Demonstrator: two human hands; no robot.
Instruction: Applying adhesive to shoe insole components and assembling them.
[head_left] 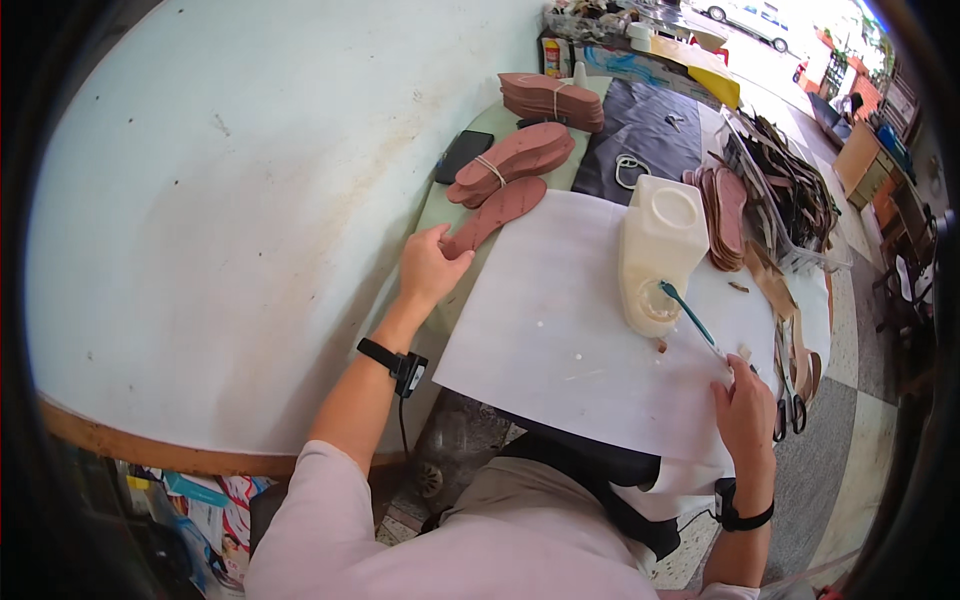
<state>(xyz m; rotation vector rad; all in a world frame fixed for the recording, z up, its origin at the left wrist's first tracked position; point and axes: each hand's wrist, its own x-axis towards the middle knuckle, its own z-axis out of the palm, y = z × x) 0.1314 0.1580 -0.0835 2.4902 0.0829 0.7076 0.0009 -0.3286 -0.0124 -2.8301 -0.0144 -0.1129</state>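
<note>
Left hand (430, 265) is reached out to the far left edge of the white sheet (560, 330), fingers curled and pinching the near end of a single brown insole (497, 213). That insole lies at an angle, half on the sheet and half on the greenish tabletop (440, 205). Just past it there's a bundle (512, 160) of the same insoles tied with a band, and another stack (552, 98) further back. A black phone (463, 155) sits just left of the bundle.

Right hand (745, 410) is down at the near right corner of the sheet, fingers closed around the handle end of a teal brush (690, 315). The brush slants up and left, and its head is in the cut-open side of a white plastic jug (660, 250) lying on the sheet. More insoles (728, 215) stand on edge just right of the jug, next to a tray (800, 205) of dark straps. Scissors (788, 405) lie just right of the right hand.

Both wrists have black bands on them.
</note>
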